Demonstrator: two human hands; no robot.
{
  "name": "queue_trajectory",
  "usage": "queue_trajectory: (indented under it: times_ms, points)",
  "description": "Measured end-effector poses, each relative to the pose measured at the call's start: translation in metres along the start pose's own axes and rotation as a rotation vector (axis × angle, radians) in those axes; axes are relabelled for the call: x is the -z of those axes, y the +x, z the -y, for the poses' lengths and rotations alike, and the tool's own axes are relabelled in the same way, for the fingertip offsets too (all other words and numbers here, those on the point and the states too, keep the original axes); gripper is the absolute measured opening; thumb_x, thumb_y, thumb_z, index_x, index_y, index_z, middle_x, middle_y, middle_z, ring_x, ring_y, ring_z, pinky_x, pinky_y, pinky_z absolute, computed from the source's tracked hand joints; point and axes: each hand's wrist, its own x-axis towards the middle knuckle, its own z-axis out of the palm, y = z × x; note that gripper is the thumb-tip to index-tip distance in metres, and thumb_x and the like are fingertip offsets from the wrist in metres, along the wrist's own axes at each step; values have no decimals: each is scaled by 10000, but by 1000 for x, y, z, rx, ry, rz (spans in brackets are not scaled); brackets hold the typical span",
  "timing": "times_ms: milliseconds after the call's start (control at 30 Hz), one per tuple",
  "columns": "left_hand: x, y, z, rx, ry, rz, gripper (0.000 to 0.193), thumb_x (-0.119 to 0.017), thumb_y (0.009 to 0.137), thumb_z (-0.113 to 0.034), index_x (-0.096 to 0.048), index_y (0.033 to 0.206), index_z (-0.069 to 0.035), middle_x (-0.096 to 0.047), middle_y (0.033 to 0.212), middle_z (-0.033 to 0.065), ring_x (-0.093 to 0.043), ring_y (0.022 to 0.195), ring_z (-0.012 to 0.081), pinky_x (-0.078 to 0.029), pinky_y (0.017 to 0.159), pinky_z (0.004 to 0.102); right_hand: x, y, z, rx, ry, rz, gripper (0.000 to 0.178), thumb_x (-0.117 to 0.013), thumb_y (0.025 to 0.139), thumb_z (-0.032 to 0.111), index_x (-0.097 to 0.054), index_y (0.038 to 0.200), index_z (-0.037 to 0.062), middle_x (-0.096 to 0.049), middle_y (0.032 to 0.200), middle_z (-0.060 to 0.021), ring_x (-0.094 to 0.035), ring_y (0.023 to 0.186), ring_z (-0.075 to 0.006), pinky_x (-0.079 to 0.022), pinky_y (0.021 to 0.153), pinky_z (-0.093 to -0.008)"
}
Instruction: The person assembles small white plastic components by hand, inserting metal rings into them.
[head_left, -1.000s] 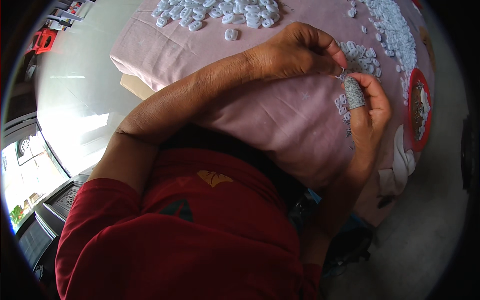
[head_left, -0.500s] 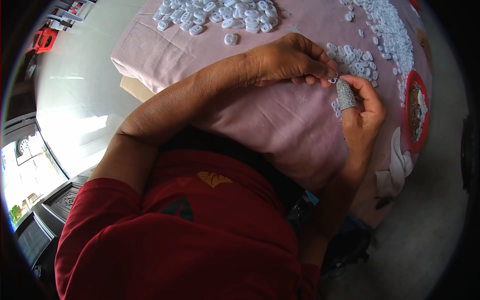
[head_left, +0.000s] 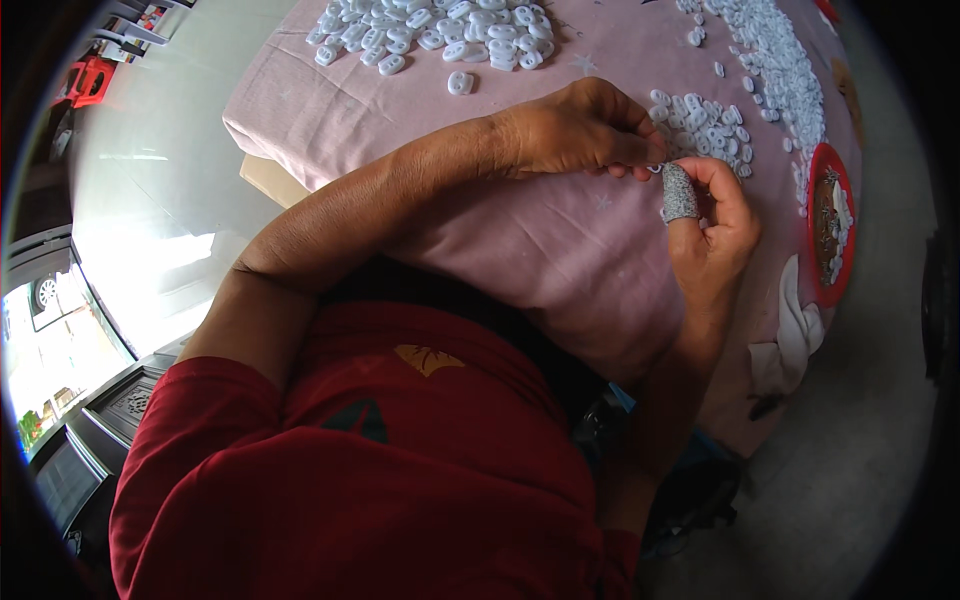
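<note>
My left hand (head_left: 580,130) lies on the pink cloth (head_left: 520,240), its fingertips pinched on a small white plastic piece at the edge of a heap of white pieces (head_left: 705,135). My right hand (head_left: 715,225) meets it from the right. A grey fabric cot (head_left: 679,193) covers its thumb, and its fingers curl toward the same small piece. The piece itself is mostly hidden between the fingertips.
A larger heap of white pieces (head_left: 430,28) lies at the far side of the cloth, another band of white pieces (head_left: 780,60) runs along the right. A red dish (head_left: 832,225) with small parts sits at the right edge. Shiny grey floor (head_left: 150,170) lies to the left.
Both hands have shifted slightly toward me and left along the cloth, staying pinched together at the edge of the small heap.
</note>
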Motion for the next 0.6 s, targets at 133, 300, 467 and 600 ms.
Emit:
queue_trajectory:
  times_ms: [133, 300, 467, 600]
  points:
    - [1, 0, 0, 10, -11, 9, 201, -642, 884, -191, -673, 988, -22, -642, 785, -3, -524, 680, 34, -414, 603, 173, -4, 0, 0, 44, -2, -26, 94, -589, 825, -51, -612, 908, -14, -595, 761, -5, -560, 719, -61, -468, 650, -214]
    - [1, -1, 2, 13, -31, -10, 197, -646, 883, -200, -674, 972, -26, -648, 792, -1, -539, 685, 32, -421, 610, 167, -10, -1, 0, 52, -17, -53, 95, -600, 824, -49, -616, 911, -15, -602, 765, -13, -568, 720, -66, -471, 646, -214]
    - [3, -2, 2, 56, -60, -10, 191, -630, 894, -203, -660, 978, -35, -642, 792, -8, -546, 685, 32, -425, 605, 168, -7, 0, 1, -29, 78, -21, 114, -585, 852, -17, -634, 955, -13, -618, 796, -28, -569, 756, -64, -477, 681, -226]
    - [6, -1, -5, 66, -178, -107, 169, -623, 888, -152, -647, 947, 4, -647, 791, 23, -568, 664, 59, -459, 568, 190, -3, 11, -10, -94, 91, -61, 190, -544, 886, 48, -654, 1038, 13, -652, 876, -78, -598, 823, -111, -472, 774, -266]
